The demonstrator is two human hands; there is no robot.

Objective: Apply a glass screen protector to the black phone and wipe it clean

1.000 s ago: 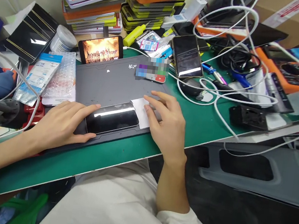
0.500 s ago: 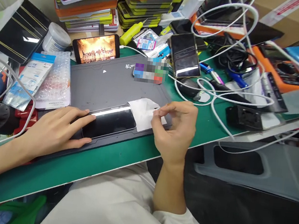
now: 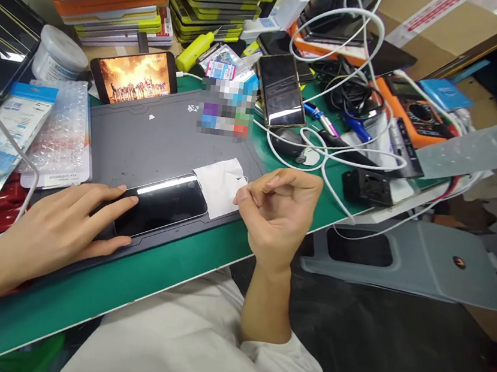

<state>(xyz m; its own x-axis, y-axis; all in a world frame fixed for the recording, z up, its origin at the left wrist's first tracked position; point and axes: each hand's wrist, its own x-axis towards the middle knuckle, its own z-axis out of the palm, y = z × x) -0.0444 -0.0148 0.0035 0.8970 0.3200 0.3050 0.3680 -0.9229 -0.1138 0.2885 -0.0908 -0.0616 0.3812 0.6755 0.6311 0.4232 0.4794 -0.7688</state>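
A black-screened smartphone (image 3: 167, 203) lies flat on the dark grey work mat (image 3: 154, 138). My left hand (image 3: 66, 218) holds its left end, thumb at the near edge and fingers on the far edge and top. A white paper or cloth piece (image 3: 217, 187), with a small dark mark on it, lies against the phone's right end. At that piece's right edge is my right hand (image 3: 283, 214), its thumb and fingertips pinched together. Whatever may be between them is too small to make out.
Behind the mat, a lit phone (image 3: 137, 77) leans upright on a cable. Stacked boxes (image 3: 111, 12) stand at the back. To the right lie another phone (image 3: 281, 90), looping white cables (image 3: 360, 157) and an orange multimeter (image 3: 415, 113). Packets (image 3: 8, 132) lie left.
The view has swung to the right, so the bench appears shifted left. My right hand has drawn slightly right off the white piece, still pinched. My left hand stays on the smartphone.
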